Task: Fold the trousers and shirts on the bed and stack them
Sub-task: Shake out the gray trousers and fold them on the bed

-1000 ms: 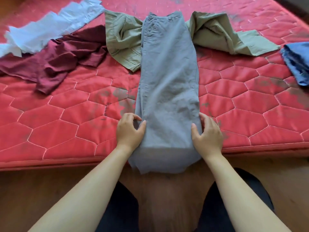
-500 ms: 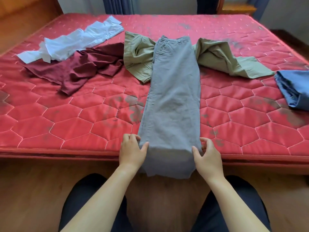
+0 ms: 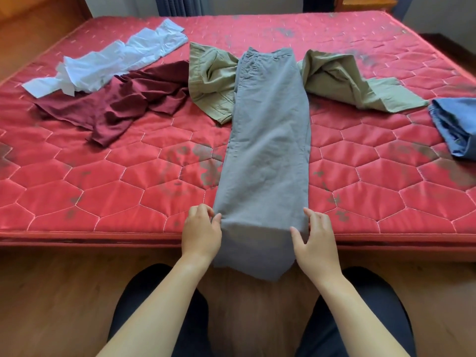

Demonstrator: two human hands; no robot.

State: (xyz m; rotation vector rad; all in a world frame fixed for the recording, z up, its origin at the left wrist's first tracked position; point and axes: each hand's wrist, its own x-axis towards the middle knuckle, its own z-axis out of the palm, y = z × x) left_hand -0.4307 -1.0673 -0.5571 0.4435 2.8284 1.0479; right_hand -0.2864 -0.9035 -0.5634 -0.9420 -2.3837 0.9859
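L fingers (image 3: pixel 203 210) curled at L edge of grey trousers (image 3: pixel 268 150), thumb on top of cloth: L hand (image 3: pixel 201 233) pinches that edge. R fingers (image 3: pixel 313 215) curled at R edge, thumb laid on cloth: R hand (image 3: pixel 315 240) grips it likewise.

Between the hands: trousers folded lengthwise into one leg-wide strip. Hem end hangs off bed edge below the fingers. Waistband lies far end, straight ahead of them.

Under the fingers: red mattress (image 3: pixel 103 181), quilted in hexagon stitching w/ grey worn patches, heaviest just beyond L fingers.

Beyond fingers, under the strip's waist end: olive trousers (image 3: pixel 211 81), crumpled, sticking out both sides. Further L: maroon shirt (image 3: pixel 128 99), rumpled, touching the olive. Behind it, white shirt (image 3: pixel 116 60), partly over maroon. Far R, at frame edge: blue garment (image 3: pixel 456 124), cut off, apart from the olive leg.

Nearer than the fingers: wood floor (image 3: pixel 51 292), person's dark-clad legs (image 3: pixel 154 292).

Room far side: pale wall, blue-grey curtain (image 3: pixel 177 5), wood furniture (image 3: pixel 365 2) top R.
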